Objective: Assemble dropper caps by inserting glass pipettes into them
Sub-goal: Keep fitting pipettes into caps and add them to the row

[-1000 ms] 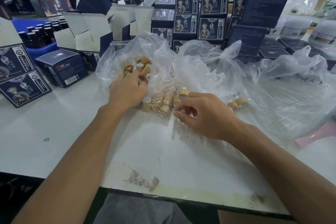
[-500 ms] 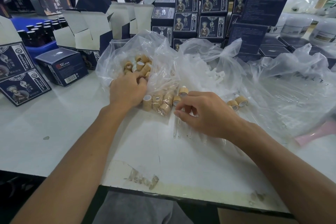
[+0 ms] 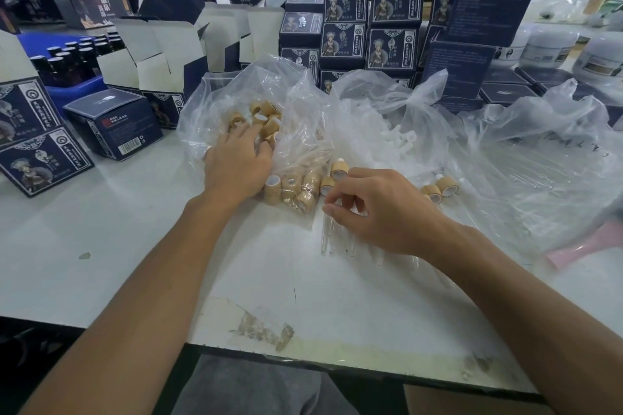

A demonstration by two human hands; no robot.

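Note:
Tan wood-look dropper caps [image 3: 266, 120] fill a clear plastic bag [image 3: 215, 101] at mid table. More caps [image 3: 273, 190] lie loose in front of it, and two assembled caps [image 3: 440, 189] lie to the right. My left hand [image 3: 236, 167] reaches into the bag mouth, its straight fingers touching the caps. Several glass pipettes [image 3: 324, 236] lie side by side on the white table [image 3: 118, 229]. My right hand [image 3: 381, 209] hovers over their upper ends, thumb and forefinger pinching the top of the leftmost pipette. Its palm hides the other pipettes' tops.
A second bag holds white rubber bulbs [image 3: 397, 140]; a third bag [image 3: 546, 175] on the right holds more glass tubes. Dark blue boxes [image 3: 113, 125] stand left and behind. A blue crate of dark bottles [image 3: 72, 61] sits far left. A pink object [image 3: 580, 248] lies right.
My left hand has pushed farther into the cap bag and its fingers have straightened. My right hand has stayed over the pipettes, shifting only slightly.

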